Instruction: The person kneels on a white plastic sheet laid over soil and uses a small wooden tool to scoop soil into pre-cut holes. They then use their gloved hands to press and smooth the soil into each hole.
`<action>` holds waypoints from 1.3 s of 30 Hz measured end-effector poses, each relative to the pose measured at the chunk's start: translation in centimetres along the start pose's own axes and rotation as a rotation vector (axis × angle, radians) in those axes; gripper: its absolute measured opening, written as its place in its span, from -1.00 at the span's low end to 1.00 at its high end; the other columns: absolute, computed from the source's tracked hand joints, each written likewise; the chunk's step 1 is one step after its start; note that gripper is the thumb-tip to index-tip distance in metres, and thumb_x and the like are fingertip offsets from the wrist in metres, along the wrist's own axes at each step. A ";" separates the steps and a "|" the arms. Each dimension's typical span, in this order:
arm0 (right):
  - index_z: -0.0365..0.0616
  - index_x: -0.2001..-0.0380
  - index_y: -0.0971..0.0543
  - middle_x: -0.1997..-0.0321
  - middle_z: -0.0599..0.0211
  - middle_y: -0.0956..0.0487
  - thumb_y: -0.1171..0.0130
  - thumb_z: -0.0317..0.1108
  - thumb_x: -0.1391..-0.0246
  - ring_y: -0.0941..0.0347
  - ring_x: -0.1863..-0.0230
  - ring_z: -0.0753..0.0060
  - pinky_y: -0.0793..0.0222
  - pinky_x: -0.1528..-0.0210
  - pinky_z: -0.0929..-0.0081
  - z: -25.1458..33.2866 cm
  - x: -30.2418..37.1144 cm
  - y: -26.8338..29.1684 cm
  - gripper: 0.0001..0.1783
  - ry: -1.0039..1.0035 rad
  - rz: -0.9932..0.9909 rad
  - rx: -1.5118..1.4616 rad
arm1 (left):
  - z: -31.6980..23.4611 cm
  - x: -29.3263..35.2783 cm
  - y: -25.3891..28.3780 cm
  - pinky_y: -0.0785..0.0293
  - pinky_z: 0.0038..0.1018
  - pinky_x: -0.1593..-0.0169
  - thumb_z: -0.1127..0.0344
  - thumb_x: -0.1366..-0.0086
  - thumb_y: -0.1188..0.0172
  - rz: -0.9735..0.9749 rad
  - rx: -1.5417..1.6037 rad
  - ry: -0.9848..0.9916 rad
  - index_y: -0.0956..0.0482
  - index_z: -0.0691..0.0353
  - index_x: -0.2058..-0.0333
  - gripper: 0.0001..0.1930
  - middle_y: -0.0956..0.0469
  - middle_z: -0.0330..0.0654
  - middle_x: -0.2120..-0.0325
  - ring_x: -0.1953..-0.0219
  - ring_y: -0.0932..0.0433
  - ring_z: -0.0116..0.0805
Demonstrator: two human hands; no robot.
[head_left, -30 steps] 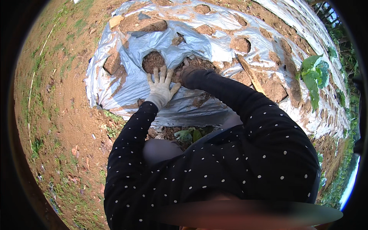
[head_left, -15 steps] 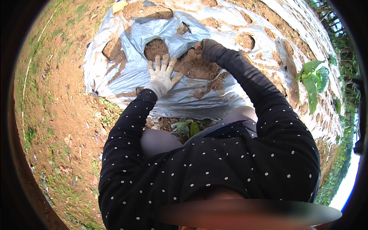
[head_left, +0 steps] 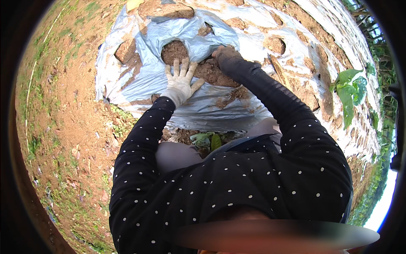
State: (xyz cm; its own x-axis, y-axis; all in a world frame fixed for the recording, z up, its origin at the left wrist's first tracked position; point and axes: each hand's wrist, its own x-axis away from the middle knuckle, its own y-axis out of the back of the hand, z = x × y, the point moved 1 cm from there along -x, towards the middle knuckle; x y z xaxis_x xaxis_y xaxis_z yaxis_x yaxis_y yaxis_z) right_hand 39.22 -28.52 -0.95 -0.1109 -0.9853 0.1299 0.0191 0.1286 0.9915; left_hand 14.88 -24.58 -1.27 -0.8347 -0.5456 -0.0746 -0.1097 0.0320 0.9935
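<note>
My left hand (head_left: 179,86), in a pale work glove, presses flat on the silvery plastic film (head_left: 211,108) with its fingers spread. Its fingertips reach the near rim of a round soil hole (head_left: 174,51). My right hand (head_left: 226,56), in a dark covering with some finger skin showing, is curled down at the far right side of a wider opening of loose brown soil (head_left: 210,74). Its fingertips touch the soil and the film's edge there. Whether anything lies inside those fingers is hidden.
More soil-filled holes dot the film, among them one on the right (head_left: 275,45). A brown stick-like strip (head_left: 279,72) lies beyond my right forearm. A leafy green plant (head_left: 350,86) grows at the right. Bare reddish ground (head_left: 72,118) runs along the left.
My right hand has shifted slightly left and nearer over the soil opening, and the soil there looks more broken up. The left hand stays spread on the film.
</note>
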 end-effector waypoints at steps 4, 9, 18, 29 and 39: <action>-0.05 -0.29 -0.29 -0.15 -0.03 -0.45 -0.09 -0.25 -0.12 -0.39 -0.21 0.00 -0.35 -0.19 0.18 3.2 2.6 -2.8 -0.36 0.078 0.264 -0.106 | 0.0 -0.1 -0.3 0.47 0.26 -0.34 -0.39 -0.32 0.24 -0.024 0.011 0.001 -0.01 -0.03 -0.39 -0.19 0.09 -0.02 -0.42 -0.44 0.25 0.19; -0.06 -0.36 -0.14 -0.35 -0.16 -0.21 -0.11 -0.25 -0.09 -0.29 -0.30 -0.06 -0.27 -0.27 0.14 6.2 3.3 -4.5 -0.23 0.050 0.246 -0.111 | -0.1 -0.2 -0.7 0.47 0.26 -0.34 -0.39 -0.32 0.23 -0.023 -0.008 0.018 0.00 0.02 -0.40 -0.16 0.10 0.01 -0.42 -0.44 0.25 0.19; 0.17 -0.41 -0.08 -0.39 -0.27 -0.14 -0.16 -0.12 -0.07 -0.29 -0.27 -0.27 -0.30 -0.23 0.02 7.6 3.8 0.6 -0.15 0.102 0.204 -0.183 | 0.3 -0.1 -1.6 0.51 0.24 -0.34 -0.46 -0.24 0.18 -0.106 0.074 0.008 0.03 0.12 -0.40 -0.04 0.10 0.09 -0.41 -0.45 0.27 0.18; 0.18 -0.12 -0.44 -0.06 -0.05 -0.50 0.11 -0.09 -0.20 -0.42 -0.10 -0.14 -0.33 -0.10 -0.04 7.6 2.8 -4.4 -0.56 0.227 0.060 -0.133 | 0.0 -0.2 -1.5 0.41 0.27 -0.33 -0.32 -0.29 0.07 -0.097 0.053 0.012 -0.01 -0.08 -0.39 -0.19 0.11 0.02 -0.42 -0.43 0.24 0.20; -0.03 0.16 -0.59 0.18 0.03 -0.60 -0.21 -0.14 -0.05 -0.56 0.14 0.08 -0.43 0.07 0.12 1.7 0.2 1.2 -0.68 0.196 0.132 -0.214 | 0.2 -0.5 -2.0 0.48 0.24 -0.35 -0.34 -0.32 0.16 -0.010 0.014 0.046 -0.07 -0.25 -0.37 -0.29 0.12 -0.05 -0.43 -0.45 0.29 0.16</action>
State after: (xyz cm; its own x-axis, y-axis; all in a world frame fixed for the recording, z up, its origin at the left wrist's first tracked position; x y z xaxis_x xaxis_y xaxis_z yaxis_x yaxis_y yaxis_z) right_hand 37.54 -28.42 0.23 0.0996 -0.9673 0.2334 0.2317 0.2507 0.9399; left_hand 15.37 -24.21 -3.27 -0.8081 -0.5835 -0.0804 -0.1260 0.0379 0.9913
